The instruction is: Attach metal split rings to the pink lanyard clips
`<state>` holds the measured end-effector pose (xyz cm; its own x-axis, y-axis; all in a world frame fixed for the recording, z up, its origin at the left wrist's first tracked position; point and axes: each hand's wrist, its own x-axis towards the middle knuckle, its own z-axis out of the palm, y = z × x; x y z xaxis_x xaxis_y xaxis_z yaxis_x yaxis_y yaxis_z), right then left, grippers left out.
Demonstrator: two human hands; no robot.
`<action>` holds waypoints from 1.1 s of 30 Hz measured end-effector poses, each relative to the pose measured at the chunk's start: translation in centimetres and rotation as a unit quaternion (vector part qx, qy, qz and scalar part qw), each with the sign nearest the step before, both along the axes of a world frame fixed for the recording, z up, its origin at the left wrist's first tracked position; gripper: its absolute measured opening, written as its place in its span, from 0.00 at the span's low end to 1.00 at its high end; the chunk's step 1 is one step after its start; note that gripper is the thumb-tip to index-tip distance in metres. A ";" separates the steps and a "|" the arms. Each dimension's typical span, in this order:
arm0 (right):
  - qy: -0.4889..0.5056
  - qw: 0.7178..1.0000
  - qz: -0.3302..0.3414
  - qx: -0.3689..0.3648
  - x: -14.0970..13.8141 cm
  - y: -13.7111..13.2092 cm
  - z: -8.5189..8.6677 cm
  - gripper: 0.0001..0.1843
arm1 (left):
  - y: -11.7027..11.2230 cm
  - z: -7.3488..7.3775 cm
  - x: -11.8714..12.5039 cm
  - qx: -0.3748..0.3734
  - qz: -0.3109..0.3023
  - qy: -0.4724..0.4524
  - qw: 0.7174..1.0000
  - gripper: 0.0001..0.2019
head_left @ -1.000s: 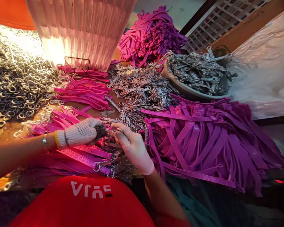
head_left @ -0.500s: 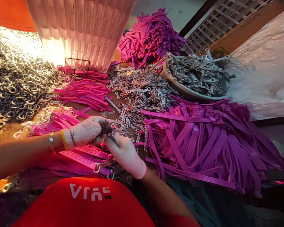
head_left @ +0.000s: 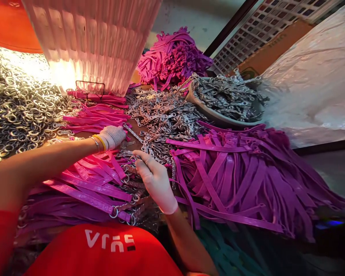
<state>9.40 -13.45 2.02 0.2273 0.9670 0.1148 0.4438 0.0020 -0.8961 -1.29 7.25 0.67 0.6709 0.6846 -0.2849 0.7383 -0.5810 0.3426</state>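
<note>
My left hand (head_left: pixel 113 137), in a white dotted glove, is over the near ends of a stack of pink straps (head_left: pixel 96 115). Its fingers are curled, and their tips are hidden. My right hand (head_left: pixel 158 186), also in a white glove, pinches the end of a short metal chain (head_left: pixel 127 153) between thumb and forefinger. Below it lie finished-looking pink straps (head_left: pixel 86 193) with metal rings (head_left: pixel 114 212) and chains at their ends. A loose twisted chain (head_left: pixel 133 133) rests just right of my left hand.
Metal rings (head_left: pixel 14 119) are heaped at the left, beside a ribbed translucent panel (head_left: pixel 92 42). Chain pieces (head_left: pixel 163 111) are piled in the middle, with a tub (head_left: pixel 208 111) of more behind. Purple straps (head_left: pixel 232 172) spread at the right; another heap (head_left: pixel 172 57) stands at the back.
My hands have parted. The left one has moved up and away towards the pink strap stack, while the right stays near the middle. The view has shifted slightly.
</note>
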 end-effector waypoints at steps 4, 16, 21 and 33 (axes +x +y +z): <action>-0.023 0.999 -0.001 0.024 -0.2 0.1 0.5 0.16 | -1.5 3.0 -2.7 -0.032 0.015 -0.039 0.999 0.12; -0.291 0.948 0.066 0.106 -4.6 1.4 0.9 0.15 | -12.0 5.4 -10.9 -0.398 0.202 -0.345 0.826 0.10; -0.365 0.924 0.034 0.108 -5.6 0.8 0.6 0.15 | -13.3 3.5 -11.4 -0.137 0.090 -0.345 0.924 0.04; -0.426 0.897 0.115 -0.012 -5.5 0.2 1.0 0.25 | -12.8 1.7 -12.6 -0.218 0.103 -0.310 0.920 0.10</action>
